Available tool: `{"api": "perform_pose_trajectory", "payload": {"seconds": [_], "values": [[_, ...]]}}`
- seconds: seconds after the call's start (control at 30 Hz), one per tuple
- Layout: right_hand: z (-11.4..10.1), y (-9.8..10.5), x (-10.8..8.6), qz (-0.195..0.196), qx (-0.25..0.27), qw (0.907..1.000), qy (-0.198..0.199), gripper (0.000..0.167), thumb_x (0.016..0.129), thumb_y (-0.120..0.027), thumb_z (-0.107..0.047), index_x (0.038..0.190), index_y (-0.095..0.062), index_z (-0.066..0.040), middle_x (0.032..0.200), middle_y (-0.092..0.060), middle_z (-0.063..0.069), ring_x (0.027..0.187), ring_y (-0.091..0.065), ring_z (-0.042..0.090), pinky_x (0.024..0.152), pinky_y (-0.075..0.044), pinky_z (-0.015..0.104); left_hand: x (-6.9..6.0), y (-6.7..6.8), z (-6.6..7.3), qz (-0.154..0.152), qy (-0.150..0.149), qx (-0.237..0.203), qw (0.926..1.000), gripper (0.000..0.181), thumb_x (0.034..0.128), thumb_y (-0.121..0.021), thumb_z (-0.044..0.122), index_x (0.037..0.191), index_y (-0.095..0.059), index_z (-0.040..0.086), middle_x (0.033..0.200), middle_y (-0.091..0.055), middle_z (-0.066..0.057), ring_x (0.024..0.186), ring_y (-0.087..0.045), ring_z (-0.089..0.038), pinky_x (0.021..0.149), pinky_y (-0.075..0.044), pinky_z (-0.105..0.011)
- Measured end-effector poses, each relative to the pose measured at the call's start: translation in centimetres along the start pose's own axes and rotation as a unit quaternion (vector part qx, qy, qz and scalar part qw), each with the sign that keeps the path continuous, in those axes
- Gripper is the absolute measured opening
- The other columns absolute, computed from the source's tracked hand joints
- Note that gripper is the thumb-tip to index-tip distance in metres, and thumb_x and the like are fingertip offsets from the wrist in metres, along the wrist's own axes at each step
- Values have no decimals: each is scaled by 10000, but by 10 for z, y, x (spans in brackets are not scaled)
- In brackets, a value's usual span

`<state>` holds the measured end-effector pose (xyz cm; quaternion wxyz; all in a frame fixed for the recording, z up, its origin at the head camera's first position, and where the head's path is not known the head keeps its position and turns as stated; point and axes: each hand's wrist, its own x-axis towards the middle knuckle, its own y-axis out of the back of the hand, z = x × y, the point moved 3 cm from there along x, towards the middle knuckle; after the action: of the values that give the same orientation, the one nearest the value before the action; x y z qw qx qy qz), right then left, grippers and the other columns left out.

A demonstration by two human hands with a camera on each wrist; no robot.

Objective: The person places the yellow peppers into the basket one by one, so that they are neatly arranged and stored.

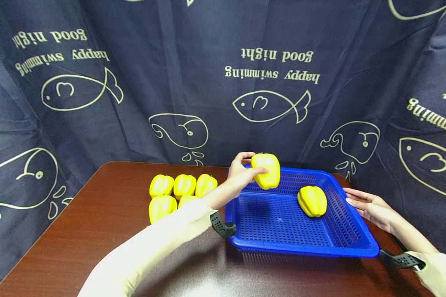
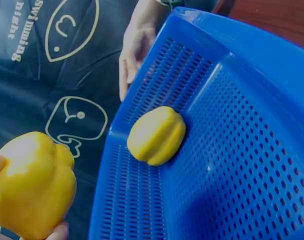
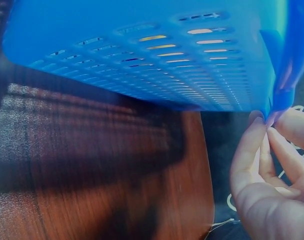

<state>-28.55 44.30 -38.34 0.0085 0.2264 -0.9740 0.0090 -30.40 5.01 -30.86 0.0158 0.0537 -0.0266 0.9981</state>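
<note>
My left hand [image 1: 241, 175] grips a yellow bell pepper [image 1: 270, 175], thumb on the near side, above the far left part of a blue plastic basket [image 1: 301, 248]. In the left wrist view this pepper [image 2: 37, 190] shows large at the lower left, with fingertips at its edge. A second yellow bell pepper [image 1: 312, 201] lies inside the basket, close to its right wall. At the basket's right side, my right hand [image 1: 373, 210] pinches the rim between thumb and fingers, as the right wrist view shows. Whether the basket rests fully on the table cannot be told.
Several yellow bell peppers [image 1: 161, 185] stand in rows left of the basket, partly hidden by my left forearm. They rest on a brown wooden table [image 1: 107, 206]. A dark blue curtain [image 1: 193, 82] with fish drawings hangs behind the table's back edge.
</note>
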Motion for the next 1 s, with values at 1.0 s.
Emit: {"api": "perform_pose_trajectory", "payload": {"seconds": [1.0], "values": [[1, 1, -1, 316, -274, 9991, -95, 415, 1001, -406, 5, 1187, -622, -297, 1143, -671, -168, 988, -676, 52, 794, -557, 207, 18, -80, -54, -59, 954, 975, 9906, 516, 617, -859, 78, 1072, -628, 159, 813, -568, 2, 671, -554, -103, 474, -521, -284]]}}
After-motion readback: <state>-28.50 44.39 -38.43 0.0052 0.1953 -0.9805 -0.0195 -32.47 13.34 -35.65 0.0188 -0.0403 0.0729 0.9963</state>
